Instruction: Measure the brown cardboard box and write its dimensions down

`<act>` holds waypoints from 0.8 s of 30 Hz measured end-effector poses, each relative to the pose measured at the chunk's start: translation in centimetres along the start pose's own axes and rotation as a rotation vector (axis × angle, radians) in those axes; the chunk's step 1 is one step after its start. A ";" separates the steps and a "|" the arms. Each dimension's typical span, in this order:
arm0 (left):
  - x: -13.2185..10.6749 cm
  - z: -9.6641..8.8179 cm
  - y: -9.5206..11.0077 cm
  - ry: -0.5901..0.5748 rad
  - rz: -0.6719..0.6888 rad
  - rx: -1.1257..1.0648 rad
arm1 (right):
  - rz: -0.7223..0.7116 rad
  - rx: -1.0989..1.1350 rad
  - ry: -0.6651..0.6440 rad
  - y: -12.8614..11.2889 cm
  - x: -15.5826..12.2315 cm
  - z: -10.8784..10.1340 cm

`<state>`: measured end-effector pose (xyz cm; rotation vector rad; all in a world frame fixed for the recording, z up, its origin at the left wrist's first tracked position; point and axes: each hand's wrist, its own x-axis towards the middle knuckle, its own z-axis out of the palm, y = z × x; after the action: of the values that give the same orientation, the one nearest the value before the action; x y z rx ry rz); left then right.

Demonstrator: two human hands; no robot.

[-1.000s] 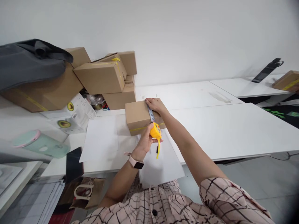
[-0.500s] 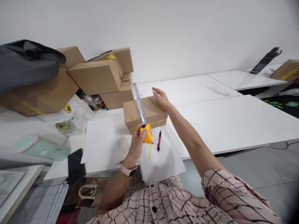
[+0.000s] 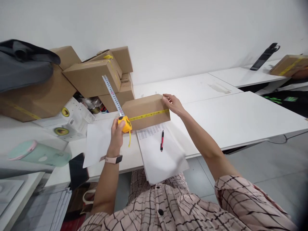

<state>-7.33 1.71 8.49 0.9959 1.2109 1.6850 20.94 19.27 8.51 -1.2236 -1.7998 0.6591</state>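
My left hand (image 3: 117, 133) is closed around a yellow tape measure (image 3: 125, 124). Its blade (image 3: 112, 95) sticks out up and to the left, past the left end of a small cardboard box (image 3: 146, 110), and a yellow strap hangs below the case. My right hand (image 3: 173, 104) grips the box's upper right corner, fingertips on its edge. Yellow tape runs along the box's side facing me. Just in front of the box, printed sheets (image 3: 161, 160) overhang the table edge, with a red and black pen (image 3: 162, 141) lying on them.
Cardboard boxes (image 3: 91, 77) are stacked at the back left, near white boxes with avocado pictures (image 3: 69, 122). A mint tumbler (image 3: 40, 153) and a dark flat object (image 3: 78, 171) are at the left. A black bottle (image 3: 264, 57) and a person's hand by another box (image 3: 287, 65) appear far right.
My left hand has moved left with the tape measure, its blade swinging off the box's top. My right hand has closed on the box's corner, and the box has tilted, showing more of its taped side.
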 end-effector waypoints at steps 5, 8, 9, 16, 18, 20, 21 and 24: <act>3.4 0.2 1.9 -0.047 0.009 0.007 | -0.021 -0.269 0.134 -2.1 3.8 1.3; 3.5 1.1 2.2 -0.042 0.042 0.032 | -0.160 -0.356 0.103 -2.8 5.6 2.5; 3.1 1.6 2.0 -0.039 0.062 0.038 | -0.199 -0.365 0.070 -3.0 6.1 2.8; -2.0 6.4 -3.7 -0.262 -0.073 -0.011 | -0.175 -0.346 0.001 -3.7 8.4 4.3; -3.0 7.4 -5.7 -0.305 -0.145 -0.021 | -0.160 -0.352 -0.001 -3.7 8.5 4.4; -3.6 8.0 -7.2 -0.325 -0.195 -0.031 | -0.147 -0.359 -0.009 -3.7 8.6 4.4; -3.8 8.1 -7.7 -0.330 -0.209 -0.034 | -0.144 -0.363 -0.011 -3.8 8.6 4.4; -4.3 8.2 -8.5 -0.341 -0.228 -0.040 | -0.143 -0.386 -0.003 -3.9 8.7 4.7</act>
<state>3.09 2.10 1.60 1.0296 1.0181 1.2960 13.60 25.94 12.17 -1.3228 -2.0578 0.2361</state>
